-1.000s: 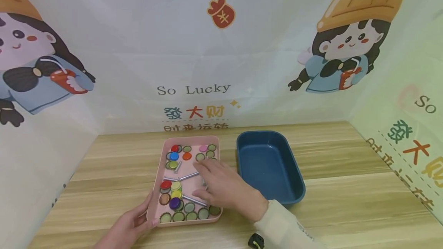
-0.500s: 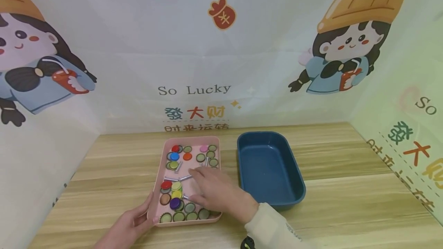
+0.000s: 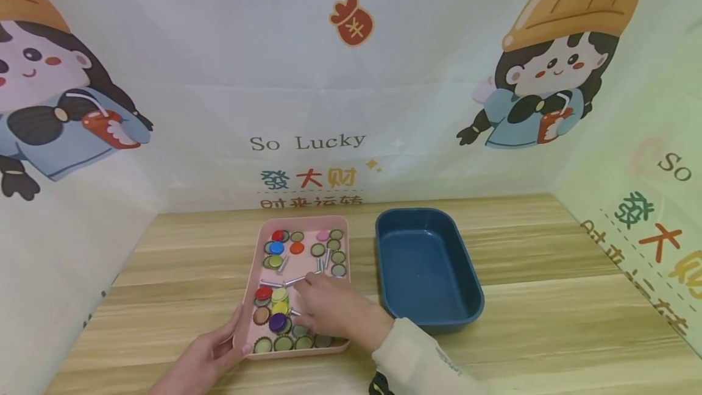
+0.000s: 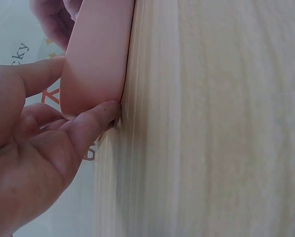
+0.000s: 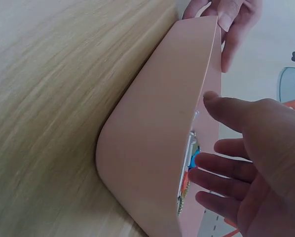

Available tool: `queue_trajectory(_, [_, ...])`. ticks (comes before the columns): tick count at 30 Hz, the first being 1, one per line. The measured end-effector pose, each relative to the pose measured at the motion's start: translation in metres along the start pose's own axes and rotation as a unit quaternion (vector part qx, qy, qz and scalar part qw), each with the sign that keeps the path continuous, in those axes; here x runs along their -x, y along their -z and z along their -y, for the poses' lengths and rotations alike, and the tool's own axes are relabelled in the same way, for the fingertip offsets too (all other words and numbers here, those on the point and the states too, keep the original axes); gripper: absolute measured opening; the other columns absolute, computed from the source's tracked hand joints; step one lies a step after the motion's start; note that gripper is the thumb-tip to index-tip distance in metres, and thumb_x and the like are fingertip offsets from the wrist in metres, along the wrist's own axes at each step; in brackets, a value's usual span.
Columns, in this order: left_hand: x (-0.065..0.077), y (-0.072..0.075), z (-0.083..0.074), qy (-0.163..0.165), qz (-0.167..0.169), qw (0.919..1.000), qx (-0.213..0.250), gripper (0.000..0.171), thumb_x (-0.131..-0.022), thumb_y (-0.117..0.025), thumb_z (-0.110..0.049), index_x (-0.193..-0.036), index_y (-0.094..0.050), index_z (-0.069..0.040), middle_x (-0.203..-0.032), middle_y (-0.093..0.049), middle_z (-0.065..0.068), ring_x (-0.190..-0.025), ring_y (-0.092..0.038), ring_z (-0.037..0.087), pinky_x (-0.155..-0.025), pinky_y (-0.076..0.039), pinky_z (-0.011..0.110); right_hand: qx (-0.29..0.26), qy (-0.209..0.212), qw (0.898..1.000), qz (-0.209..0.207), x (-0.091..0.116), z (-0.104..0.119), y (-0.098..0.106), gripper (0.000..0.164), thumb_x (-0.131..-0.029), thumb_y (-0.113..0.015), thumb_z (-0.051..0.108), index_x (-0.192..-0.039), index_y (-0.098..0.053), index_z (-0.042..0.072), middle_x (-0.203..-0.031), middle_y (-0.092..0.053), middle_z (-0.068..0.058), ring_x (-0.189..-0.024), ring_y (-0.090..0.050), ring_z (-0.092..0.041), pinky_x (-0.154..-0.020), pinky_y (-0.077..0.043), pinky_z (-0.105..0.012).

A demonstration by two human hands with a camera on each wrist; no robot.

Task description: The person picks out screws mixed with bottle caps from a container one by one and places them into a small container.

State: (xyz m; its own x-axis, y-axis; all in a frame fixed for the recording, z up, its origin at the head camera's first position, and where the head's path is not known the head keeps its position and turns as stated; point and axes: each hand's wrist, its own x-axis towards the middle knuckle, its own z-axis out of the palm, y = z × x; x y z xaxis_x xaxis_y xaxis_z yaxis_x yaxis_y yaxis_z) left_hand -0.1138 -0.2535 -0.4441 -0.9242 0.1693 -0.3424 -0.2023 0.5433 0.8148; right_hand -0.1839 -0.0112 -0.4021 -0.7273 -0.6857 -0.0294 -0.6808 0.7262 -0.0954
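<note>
A shallow pink tray (image 3: pixel 300 265) holds several bottle caps, among them a blue cap (image 3: pixel 276 248) and a purple cap (image 3: pixel 277 322). Silver bolts, such as this long bolt (image 3: pixel 303 280), lie between the caps. My left hand (image 3: pixel 211 349) grips the tray's near left corner; in the left wrist view its fingers (image 4: pixel 95 121) reach the bottom edge of the pink wall. Over the tray's right half hovers my right hand (image 3: pixel 334 306), covering some caps and bolts. In the right wrist view its thumb and fingers stand apart, with nothing between them.
To the right of the tray stands a deep blue bin (image 3: pixel 422 267) with nothing in it. Both sit on a wood-grain table (image 3: pixel 548 297). A printed cloth (image 3: pixel 417 108) walls off the back and sides. A black strap device (image 3: pixel 378 384) shows below the right sleeve.
My right hand has moved toward the near left within the tray, uncovering bolts and caps along the right side. The left hand and the tray stay where they were.
</note>
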Motion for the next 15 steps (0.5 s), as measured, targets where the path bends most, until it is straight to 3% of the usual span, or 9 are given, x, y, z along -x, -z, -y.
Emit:
queue_trajectory(3, [0.000, 0.000, 0.000, -0.004, 0.005, 1.0000, 0.002, 0.085, -0.097, -0.064, -0.034, -0.159, -0.013, -0.005, -0.157, -0.036, 0.024, -0.139, -0.048, 0.038, -0.104, -0.052, 0.036, 0.007, 0.001, 1.000, 0.009, -0.002, 0.001, 0.000, 0.047, -0.095, -0.067, 0.046, -0.128, -0.065, 0.014, -0.125, -0.068, -0.001, -0.112, -0.065, -0.014, -0.098, -0.057, -0.028])
queue_trajectory(9, [0.000, 0.001, -0.001, 0.000, 0.007, 1.0000, 0.006, 0.084, -0.098, -0.064, -0.033, -0.159, -0.013, -0.006, -0.157, -0.035, 0.024, -0.137, -0.050, 0.038, -0.102, -0.054, 0.034, 0.001, 0.001, 1.000, 0.030, -0.007, 0.004, 0.002, 0.023, -0.095, -0.069, 0.039, -0.092, -0.071, 0.016, -0.097, -0.071, 0.003, -0.077, -0.058, -0.007, -0.070, -0.054, -0.021])
queue_trajectory(15, [-0.001, 0.000, -0.004, -0.002, 0.003, 1.0000, 0.005, 0.084, -0.097, -0.065, -0.030, -0.158, -0.014, -0.002, -0.156, -0.036, 0.028, -0.132, -0.056, 0.037, -0.097, -0.057, 0.032, 0.006, -0.019, 0.999, 0.034, -0.011, 0.007, -0.003, 0.021, -0.096, -0.068, 0.036, -0.092, -0.074, 0.015, -0.091, -0.072, 0.003, -0.072, -0.057, -0.007, -0.067, -0.054, -0.021])
